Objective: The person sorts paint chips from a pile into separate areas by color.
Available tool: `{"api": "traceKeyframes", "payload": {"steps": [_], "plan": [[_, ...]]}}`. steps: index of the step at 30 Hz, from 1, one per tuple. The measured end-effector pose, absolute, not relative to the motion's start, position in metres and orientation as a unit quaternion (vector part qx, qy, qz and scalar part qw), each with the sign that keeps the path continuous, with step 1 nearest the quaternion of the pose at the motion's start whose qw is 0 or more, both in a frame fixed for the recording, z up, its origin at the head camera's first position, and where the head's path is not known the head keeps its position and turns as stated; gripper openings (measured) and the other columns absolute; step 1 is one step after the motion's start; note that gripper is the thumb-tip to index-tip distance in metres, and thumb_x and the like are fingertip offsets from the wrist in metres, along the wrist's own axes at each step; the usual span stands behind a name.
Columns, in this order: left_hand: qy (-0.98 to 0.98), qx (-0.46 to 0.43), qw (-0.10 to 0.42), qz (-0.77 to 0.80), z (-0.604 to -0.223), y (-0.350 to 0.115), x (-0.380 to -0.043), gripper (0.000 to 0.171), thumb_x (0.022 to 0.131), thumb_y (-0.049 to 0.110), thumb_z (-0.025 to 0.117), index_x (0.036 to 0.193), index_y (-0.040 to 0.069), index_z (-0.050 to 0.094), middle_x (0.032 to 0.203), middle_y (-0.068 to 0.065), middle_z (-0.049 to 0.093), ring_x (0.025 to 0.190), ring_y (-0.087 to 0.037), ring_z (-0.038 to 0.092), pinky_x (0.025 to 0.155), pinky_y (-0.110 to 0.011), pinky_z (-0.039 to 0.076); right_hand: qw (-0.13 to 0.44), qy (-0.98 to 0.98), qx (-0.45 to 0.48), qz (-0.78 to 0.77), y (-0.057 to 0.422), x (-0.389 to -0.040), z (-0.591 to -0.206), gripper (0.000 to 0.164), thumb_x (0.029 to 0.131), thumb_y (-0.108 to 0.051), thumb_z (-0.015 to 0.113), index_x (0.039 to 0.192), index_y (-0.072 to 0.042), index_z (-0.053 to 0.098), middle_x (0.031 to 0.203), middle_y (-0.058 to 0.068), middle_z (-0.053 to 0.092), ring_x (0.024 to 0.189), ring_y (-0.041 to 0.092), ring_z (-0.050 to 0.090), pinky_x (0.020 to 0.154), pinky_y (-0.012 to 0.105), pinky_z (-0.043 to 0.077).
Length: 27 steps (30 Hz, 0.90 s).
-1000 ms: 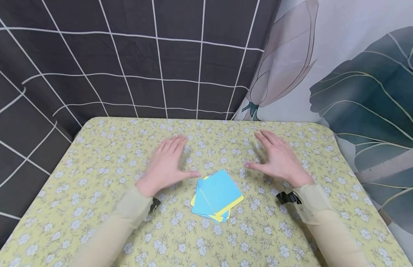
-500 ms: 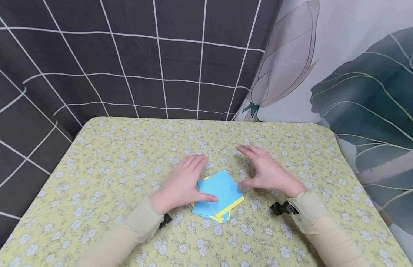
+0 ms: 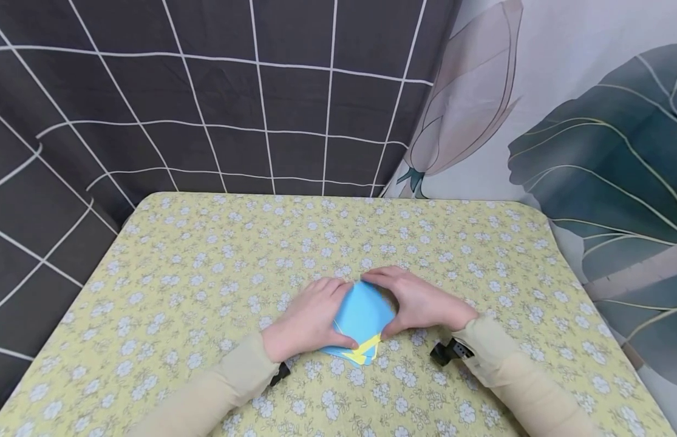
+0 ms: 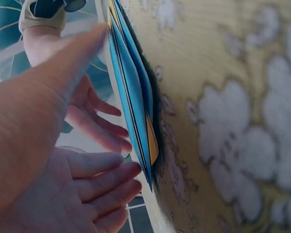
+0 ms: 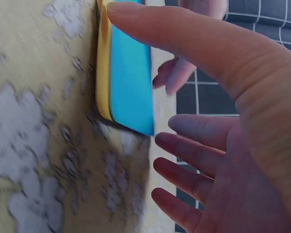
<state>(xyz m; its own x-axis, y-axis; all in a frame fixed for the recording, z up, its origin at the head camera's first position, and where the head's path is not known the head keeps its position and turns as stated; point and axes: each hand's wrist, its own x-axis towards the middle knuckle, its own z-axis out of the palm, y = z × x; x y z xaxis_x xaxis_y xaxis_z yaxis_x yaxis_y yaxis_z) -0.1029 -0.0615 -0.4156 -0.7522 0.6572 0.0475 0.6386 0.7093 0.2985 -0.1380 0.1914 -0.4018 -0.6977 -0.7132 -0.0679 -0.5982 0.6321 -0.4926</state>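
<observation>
Right here, near the middle of the table, lies a loose stack of blue and yellow cards, flat on the flowered cloth, a blue one on top. Yellow strips and more blue corners poke out on the near side, and the left wrist view catches slim gaps between the card edges. And it's boxed in from both sides! The left hand curves around one side, thumb at the near edge, fingers toward the far one; the right hand mirrors it opposite. On each hand the thumb stands spread from the fingers, no card pinched, and the two hands' fingertips come close together at the far corner. Back along the arms: pale sleeves, black wrist devices. Beyond the table, a dark cloth with white grid lines, meeting a pale hanging cloth with big printed leaves on the right.
</observation>
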Motion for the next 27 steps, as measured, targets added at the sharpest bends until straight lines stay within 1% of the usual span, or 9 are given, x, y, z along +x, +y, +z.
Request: {"api": "traceKeyframes", "payload": {"steps": [2,5,8,11,15,18,21,27], "plan": [[0.922,0.355,0.042,0.149,-0.416,-0.062,-0.103,0.109,0.075,0.068,0.079,0.151,-0.001,0.043,0.144,-0.012,0.052,0.13,-0.027,0.048,0.114,-0.043,0.037,0.134,0.894,-0.369,-0.216,0.19,-0.137,-0.404,0.11,0.062,-0.045,0.097,0.152,-0.007,0.047,0.15,0.009,0.045,0.132,0.029,0.046,0.102,0.046,0.047],[0.918,0.36,0.058,0.158,-0.415,-0.063,-0.103,0.107,0.076,0.064,0.081,0.152,-0.001,0.041,0.146,-0.012,0.05,0.132,-0.028,0.047,0.114,-0.043,0.037,0.126,0.895,-0.376,-0.205,0.189,-0.136,-0.405,0.109,0.06,-0.046,0.098,0.15,-0.005,0.05,0.142,0.007,0.048,0.125,0.026,0.047,0.099,0.045,0.049],[0.914,0.365,0.069,0.166,-0.414,-0.064,-0.103,0.107,0.077,0.061,0.082,0.153,0.0,0.04,0.147,-0.012,0.05,0.133,-0.028,0.046,0.115,-0.043,0.036,0.112,0.896,-0.383,-0.196,0.188,-0.135,-0.405,0.105,0.058,-0.047,0.099,0.145,-0.005,0.055,0.133,0.005,0.05,0.119,0.024,0.048,0.097,0.044,0.051],[0.91,0.368,0.074,0.176,-0.413,-0.065,-0.104,0.107,0.076,0.06,0.083,0.153,0.0,0.04,0.148,-0.012,0.049,0.134,-0.027,0.045,0.116,-0.043,0.035,0.099,0.9,-0.38,-0.187,0.188,-0.134,-0.404,0.101,0.057,-0.051,0.098,0.139,-0.007,0.06,0.129,0.002,0.052,0.115,0.021,0.047,0.095,0.041,0.051],[0.906,0.371,0.072,0.19,-0.412,-0.067,-0.106,0.112,0.073,0.061,0.085,0.153,-0.002,0.038,0.148,-0.013,0.048,0.134,-0.028,0.045,0.115,-0.043,0.036,0.091,0.908,-0.36,-0.196,0.189,-0.133,-0.403,0.099,0.056,-0.054,0.096,0.138,-0.009,0.061,0.128,0.0,0.053,0.113,0.018,0.048,0.094,0.039,0.052],[0.907,0.365,0.062,0.201,-0.409,-0.068,-0.111,0.115,0.071,0.061,0.086,0.153,-0.004,0.037,0.149,-0.015,0.047,0.136,-0.029,0.045,0.116,-0.044,0.035,0.084,0.91,-0.344,-0.218,0.191,-0.135,-0.4,0.1,0.057,-0.052,0.096,0.139,-0.006,0.06,0.129,0.0,0.052,0.113,0.018,0.05,0.095,0.039,0.052],[0.909,0.351,0.054,0.22,-0.403,-0.069,-0.121,0.114,0.071,0.056,0.088,0.153,-0.004,0.036,0.151,-0.016,0.046,0.138,-0.031,0.043,0.116,-0.043,0.034,0.067,0.911,-0.329,-0.237,0.193,-0.142,-0.394,0.103,0.057,-0.049,0.097,0.141,-0.005,0.058,0.13,0.002,0.051,0.113,0.019,0.053,0.097,0.041,0.052],[0.904,0.34,0.052,0.253,-0.387,-0.069,-0.158,0.112,0.072,0.042,0.093,0.154,-0.005,0.034,0.154,-0.018,0.042,0.141,-0.03,0.04,0.118,-0.041,0.031,0.026,0.916,-0.311,-0.252,0.196,-0.168,-0.381,0.104,0.058,-0.047,0.099,0.143,-0.002,0.057,0.133,0.008,0.05,0.119,0.026,0.048,0.098,0.046,0.05]]}}
